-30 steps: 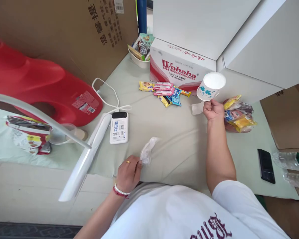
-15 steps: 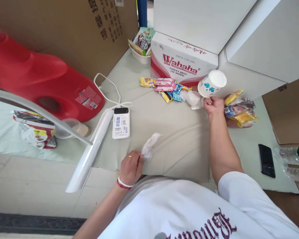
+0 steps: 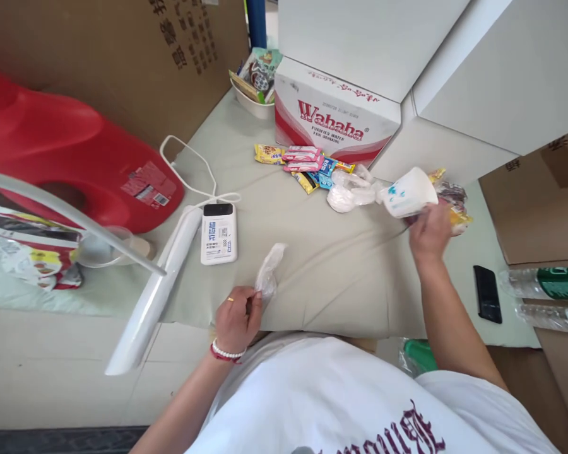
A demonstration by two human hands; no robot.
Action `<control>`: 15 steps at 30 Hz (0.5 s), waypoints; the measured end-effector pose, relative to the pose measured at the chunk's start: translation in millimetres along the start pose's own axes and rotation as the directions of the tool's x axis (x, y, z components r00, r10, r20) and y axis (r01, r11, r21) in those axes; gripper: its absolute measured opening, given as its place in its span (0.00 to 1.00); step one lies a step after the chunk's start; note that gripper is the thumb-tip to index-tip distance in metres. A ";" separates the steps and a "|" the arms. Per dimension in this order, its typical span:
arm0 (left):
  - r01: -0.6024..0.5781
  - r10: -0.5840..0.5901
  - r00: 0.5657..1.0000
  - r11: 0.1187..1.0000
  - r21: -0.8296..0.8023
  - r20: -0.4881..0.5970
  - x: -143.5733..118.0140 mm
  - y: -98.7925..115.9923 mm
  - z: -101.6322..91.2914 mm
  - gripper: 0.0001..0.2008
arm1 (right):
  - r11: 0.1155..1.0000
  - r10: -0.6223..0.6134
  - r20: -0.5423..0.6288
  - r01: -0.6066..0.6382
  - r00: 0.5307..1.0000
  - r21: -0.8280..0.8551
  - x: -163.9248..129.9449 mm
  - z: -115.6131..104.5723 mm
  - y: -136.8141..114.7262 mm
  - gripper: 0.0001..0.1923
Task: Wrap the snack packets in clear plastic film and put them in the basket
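measured from the white rectangular power bank (image 3: 218, 243), a red, yellow and white foil snack bag (image 3: 38, 252) lies far to the left, a large red plastic jug (image 3: 71, 135) sits nearer on that side, and a glossy white bar with a curved white neck (image 3: 154, 293) is just left. to the near right of the power bank, the person's left hand (image 3: 236, 320) pinches a strip of crumpled, whitish clear plastic film (image 3: 267, 268) between thumb and fingers. beyond the power bank and to its right, small yellow, pink and blue wrapped snacks (image 3: 303, 161) lie piled, and a white and red cardboard box (image 3: 334, 113) is further back. right of the power bank comes a loose clump of clear plastic film (image 3: 350, 189), then a white paper cup with a blue leaf print (image 3: 409, 192), tilted; which way its mouth faces cannot be told. the right hand (image 3: 430, 233), slightly blurred, is closed on the cup's lower edge. further right of the power bank lies a black smartphone (image 3: 487, 294).
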State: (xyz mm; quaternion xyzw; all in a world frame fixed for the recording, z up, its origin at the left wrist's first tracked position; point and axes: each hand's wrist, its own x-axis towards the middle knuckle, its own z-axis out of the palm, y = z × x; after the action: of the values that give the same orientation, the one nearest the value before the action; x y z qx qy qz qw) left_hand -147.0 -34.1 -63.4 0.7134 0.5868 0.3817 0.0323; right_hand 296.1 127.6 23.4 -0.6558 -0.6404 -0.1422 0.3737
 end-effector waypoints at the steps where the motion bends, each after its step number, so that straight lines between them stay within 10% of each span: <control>1: -0.009 0.009 1.000 1.000 0.004 0.001 0.2 -0.4 0.6 0.02 | 0.999 -0.037 0.107 0.041 0.994 -0.036 -12.8 2.0 0.5 0.11; 6: -0.040 0.040 0.999 0.999 0.016 0.028 0.7 -3.2 1.1 0.02 | 0.999 0.007 0.348 0.005 0.937 -0.035 -48.9 15.6 -8.4 0.13; 11: -0.019 0.018 0.999 1.000 0.017 0.032 1.0 -3.9 -0.9 0.01 | 0.986 0.169 0.057 -0.168 0.984 -0.019 -24.7 -46.0 -5.9 0.11; 13: -0.007 0.007 1.000 1.000 0.015 0.025 0.9 -3.8 -1.2 0.01 | 0.929 0.367 -0.213 -0.369 0.906 0.033 -1.3 -79.1 3.4 0.09; 15: 0.009 -0.010 1.000 1.000 0.020 0.024 1.0 -3.8 -1.1 0.01 | 0.807 0.588 -0.369 -0.548 0.719 0.220 26.4 -102.1 14.8 0.07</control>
State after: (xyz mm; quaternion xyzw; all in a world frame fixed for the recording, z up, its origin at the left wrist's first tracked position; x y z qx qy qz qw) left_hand -150.6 -32.5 -64.0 0.7154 0.5935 0.3671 0.0340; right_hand 343.6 79.8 105.9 -0.7554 -0.3182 -0.1277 0.5584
